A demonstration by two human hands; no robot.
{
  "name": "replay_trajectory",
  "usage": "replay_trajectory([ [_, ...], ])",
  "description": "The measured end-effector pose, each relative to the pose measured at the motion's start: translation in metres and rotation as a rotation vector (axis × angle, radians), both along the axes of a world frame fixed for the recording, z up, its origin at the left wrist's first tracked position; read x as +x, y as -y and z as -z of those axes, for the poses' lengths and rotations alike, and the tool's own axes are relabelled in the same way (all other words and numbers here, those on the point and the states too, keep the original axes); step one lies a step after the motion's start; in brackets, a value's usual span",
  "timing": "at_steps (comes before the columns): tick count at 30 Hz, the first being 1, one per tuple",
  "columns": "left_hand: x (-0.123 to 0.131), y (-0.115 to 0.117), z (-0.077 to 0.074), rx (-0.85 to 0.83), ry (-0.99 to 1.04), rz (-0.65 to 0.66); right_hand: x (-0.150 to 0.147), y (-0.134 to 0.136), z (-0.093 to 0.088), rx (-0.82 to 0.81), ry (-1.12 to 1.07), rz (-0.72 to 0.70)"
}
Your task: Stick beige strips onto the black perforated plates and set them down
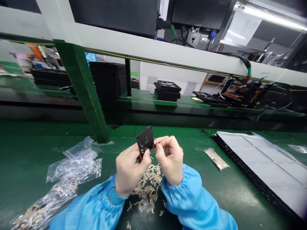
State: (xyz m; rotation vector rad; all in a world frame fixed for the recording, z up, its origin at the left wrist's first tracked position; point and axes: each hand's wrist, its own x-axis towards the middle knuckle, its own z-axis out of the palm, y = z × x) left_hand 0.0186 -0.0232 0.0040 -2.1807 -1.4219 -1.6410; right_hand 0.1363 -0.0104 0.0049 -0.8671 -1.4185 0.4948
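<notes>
My left hand point(130, 168) grips a small black square plate point(145, 140) with holes, held upright above the green bench. My right hand point(169, 158) is pinched at the plate's right edge, with its fingertips closed on something too small to make out. Below both hands lies a loose pile of small beige parts point(146, 187) on the green mat. Both arms wear blue sleeves.
Several clear plastic bags point(74, 166) lie at the left, some holding beige parts. A small bag of parts point(217, 158) lies to the right. A black tray stack under a white sheet point(266, 159) sits at far right. A green post point(82, 92) stands behind; black trays point(168, 90) sit beyond.
</notes>
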Motion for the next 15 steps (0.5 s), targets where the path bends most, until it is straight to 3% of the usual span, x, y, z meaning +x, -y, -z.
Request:
replay_trajectory([
  [6,-0.0016,-0.0008,-0.0017,0.03,-0.023,-0.015,0.0,0.0036,-0.0031,0.017,0.04,-0.027],
  [15,-0.0065,-0.0021,-0.0043,-0.034,-0.007,0.013,0.0058,0.0019,-0.0098,-0.125,-0.059,-0.233],
])
